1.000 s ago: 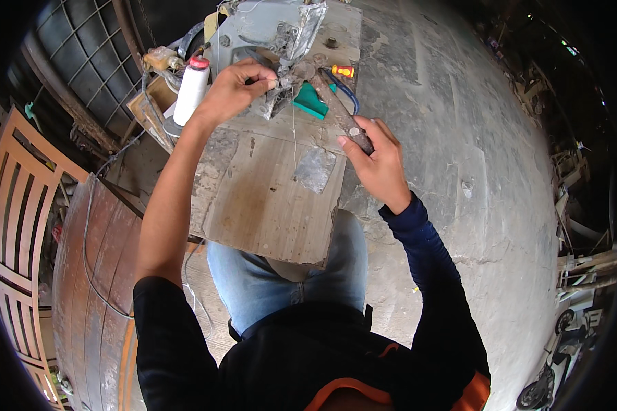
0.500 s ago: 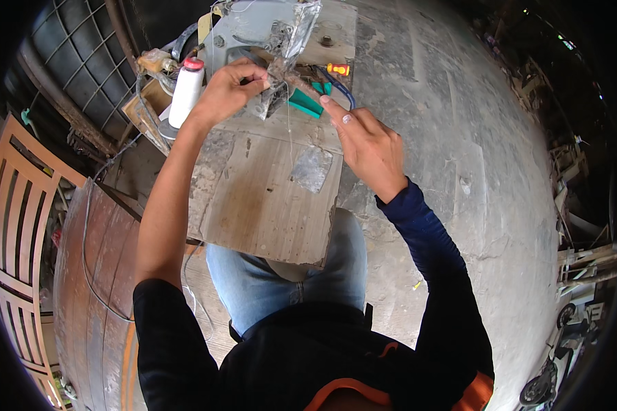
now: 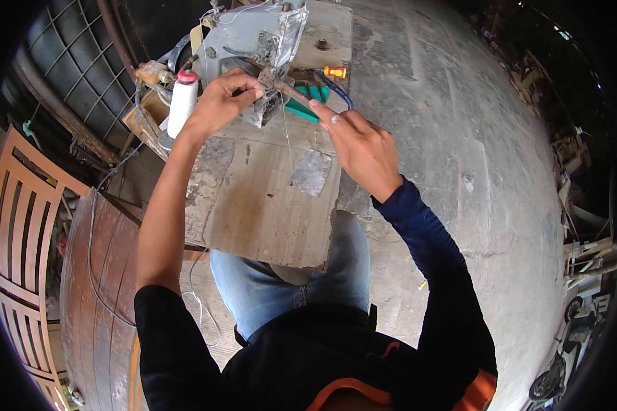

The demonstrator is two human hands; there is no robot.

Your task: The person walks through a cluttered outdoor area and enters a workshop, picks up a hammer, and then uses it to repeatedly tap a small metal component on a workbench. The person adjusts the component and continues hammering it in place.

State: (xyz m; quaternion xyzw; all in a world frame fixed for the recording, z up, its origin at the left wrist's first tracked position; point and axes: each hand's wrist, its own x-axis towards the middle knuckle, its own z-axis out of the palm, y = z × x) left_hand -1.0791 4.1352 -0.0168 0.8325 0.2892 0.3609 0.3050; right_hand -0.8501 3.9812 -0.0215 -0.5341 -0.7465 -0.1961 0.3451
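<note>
My right hand (image 3: 367, 147) grips the handle of a rusty hammer (image 3: 293, 92), its head up against the sewing machine (image 3: 233, 40) at the far end of the wooden table. Beside the hammer head, my left hand (image 3: 226, 103) pinches its thumb and fingers together at the machine's needle area; what they hold is hidden. A thin thread (image 3: 286, 133) hangs down from there. Behind the hammer handle lies a green plastic piece (image 3: 300, 108). On the table top, nearer to me, is a flat grey metal plate (image 3: 312, 172).
A white thread cone (image 3: 182, 104) with a red top stands left of the machine. A yellow-handled screwdriver (image 3: 334, 71) and a blue cable (image 3: 337, 90) lie at the table's right edge. The wooden table (image 3: 253, 219) reaches over my knees. Wooden slatted furniture (image 3: 24, 198) stands at left.
Both hands and the hammer have come slightly nearer to me, and the hammer head now sits closer to my left fingertips. The whole view has shifted a little.
</note>
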